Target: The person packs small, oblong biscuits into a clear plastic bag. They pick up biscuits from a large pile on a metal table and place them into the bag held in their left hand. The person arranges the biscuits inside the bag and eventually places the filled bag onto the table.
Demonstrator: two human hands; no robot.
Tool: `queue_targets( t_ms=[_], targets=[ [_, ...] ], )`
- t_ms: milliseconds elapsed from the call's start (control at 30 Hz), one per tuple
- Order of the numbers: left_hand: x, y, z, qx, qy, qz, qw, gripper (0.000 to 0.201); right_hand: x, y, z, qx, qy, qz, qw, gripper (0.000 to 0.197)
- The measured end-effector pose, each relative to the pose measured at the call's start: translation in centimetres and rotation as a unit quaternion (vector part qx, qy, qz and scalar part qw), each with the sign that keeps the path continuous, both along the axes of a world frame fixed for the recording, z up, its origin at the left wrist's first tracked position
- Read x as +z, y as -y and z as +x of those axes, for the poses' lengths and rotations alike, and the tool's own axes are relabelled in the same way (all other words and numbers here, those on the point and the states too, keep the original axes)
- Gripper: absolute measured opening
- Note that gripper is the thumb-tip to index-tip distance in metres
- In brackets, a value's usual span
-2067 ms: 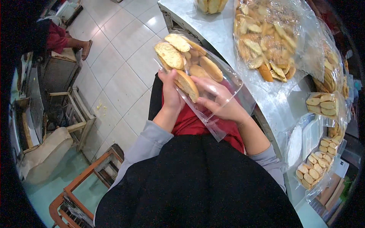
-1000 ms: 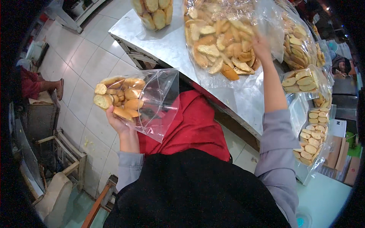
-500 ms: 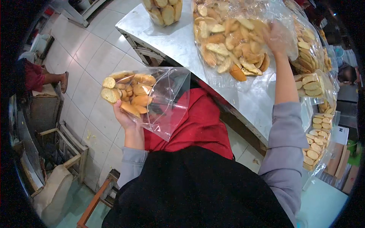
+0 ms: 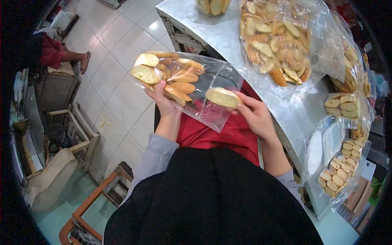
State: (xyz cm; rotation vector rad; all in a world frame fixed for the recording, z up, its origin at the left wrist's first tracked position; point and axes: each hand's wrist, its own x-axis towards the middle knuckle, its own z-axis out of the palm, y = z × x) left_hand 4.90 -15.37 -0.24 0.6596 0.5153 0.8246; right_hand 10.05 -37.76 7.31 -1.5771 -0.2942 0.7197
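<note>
My left hand [image 4: 163, 99] is closed around the lower side of a clear plastic bag [image 4: 222, 73], partly filled with slices of dried bread [image 4: 183, 75]. The bag lies tilted over my lap, its unfilled end toward the right. Pinched between the thumb and fingers of my right hand [image 4: 255, 116] is one oval bread slice [image 4: 222, 97], at the unfilled end of the bag; I cannot tell whether it is inside. On the metal table, a large clear bag [image 4: 286, 45] holds a heap of loose bread slices.
Another filled bag [image 4: 212, 6] stands at the table's [image 4: 269, 96] far left. Packed bread bags [image 4: 339, 173] line the right side. A wooden stool [image 4: 98, 200] and a wooden frame [image 4: 77, 139] stand on the left. Another person's leg [image 4: 73, 57] shows at far left.
My right hand has come out of the large bag with a bread slice and moved down left to the small bag. The view has shifted, so the table appears further right.
</note>
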Motion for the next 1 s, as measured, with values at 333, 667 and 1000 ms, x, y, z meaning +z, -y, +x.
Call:
queue_targets(
  t_ms=[333,667,1000],
  targets=[
    [1.4,1.8,-1.3,-0.086,-0.009,0.037,0.996,0.066,-2.5,-6.6,0.3,0.152,-0.089,0.157,0.972,0.057],
    [1.1,1.6,-1.2,-0.149,-0.006,0.006,0.989,0.068,-1.4,-7.2,-0.1,0.178,-0.08,0.124,0.973,0.064],
    [2.4,2.1,-1.1,-0.159,-0.031,0.012,0.987,0.063,-1.9,-6.2,0.6,0.213,0.204,0.019,0.955,0.066]
  ],
)
